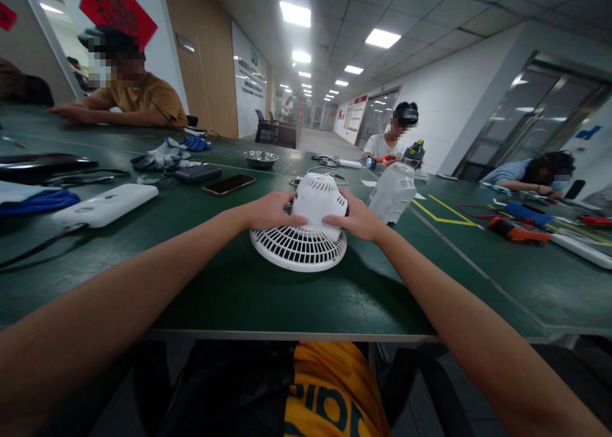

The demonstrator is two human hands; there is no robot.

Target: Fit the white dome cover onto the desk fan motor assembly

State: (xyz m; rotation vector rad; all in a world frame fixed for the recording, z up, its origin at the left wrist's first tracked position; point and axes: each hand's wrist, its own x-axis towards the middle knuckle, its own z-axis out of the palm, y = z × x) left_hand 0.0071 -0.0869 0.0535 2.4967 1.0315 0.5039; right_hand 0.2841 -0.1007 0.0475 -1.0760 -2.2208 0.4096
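A white fan head [313,201] with a round slatted grille [301,249] lies grille-down on the green table, its motor housing upward. My left hand [275,211] grips the housing from the left, thumb on its near face. From the right, my right hand [356,215] closes round the same housing, its thumb also on the near side. Most fingers of both hands are hidden behind the housing. Just right of my right hand stands a white plastic fan base [393,193]. A pale cable [325,169] curls behind the fan head.
Left on the green table [373,303] are a white power bank [108,205], a phone [228,184], a dark case [198,172] and gloves [165,155]. A metal bowl [261,159] sits farther back. An orange tool [519,229] lies right. Several people sit around the table.
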